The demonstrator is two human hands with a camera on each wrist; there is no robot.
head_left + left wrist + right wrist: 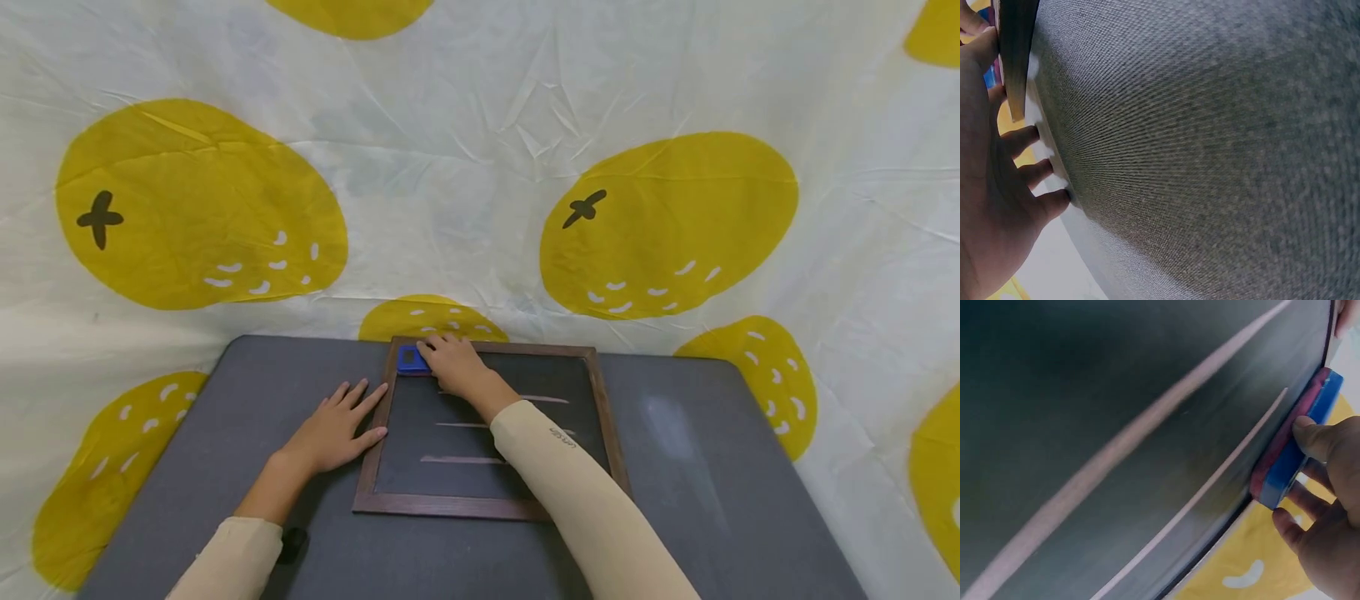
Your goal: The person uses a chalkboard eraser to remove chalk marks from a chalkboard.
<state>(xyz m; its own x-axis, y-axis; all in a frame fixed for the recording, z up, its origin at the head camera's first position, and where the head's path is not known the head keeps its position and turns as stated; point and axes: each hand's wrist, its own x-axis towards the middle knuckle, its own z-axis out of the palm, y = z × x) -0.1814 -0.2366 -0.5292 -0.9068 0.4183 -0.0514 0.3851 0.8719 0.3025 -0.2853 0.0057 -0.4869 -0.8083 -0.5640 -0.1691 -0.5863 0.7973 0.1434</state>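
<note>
A chalkboard [405, 479] in a brown wooden frame lies flat on the dark table, with several pale pinkish chalk lines across it. At its upper left corner my right hand [455, 367] grips a blue eraser [411, 360]. In the right wrist view the eraser [1297, 440] shows a reddish-pink felt side against the board, with the thumb on one edge and fingers on the other. My left hand [333, 433] rests with spread fingers at the frame's left side; its thumb and index finger touch the wood, and the other fingertips [1054, 203] touch the table.
The grey table [720, 467] extends on both sides of the board, with a whitish smudge [671, 425] at the right. Behind it hangs a white cloth [450, 208] printed with yellow fruit. A small black object [292, 546] is by the left wrist.
</note>
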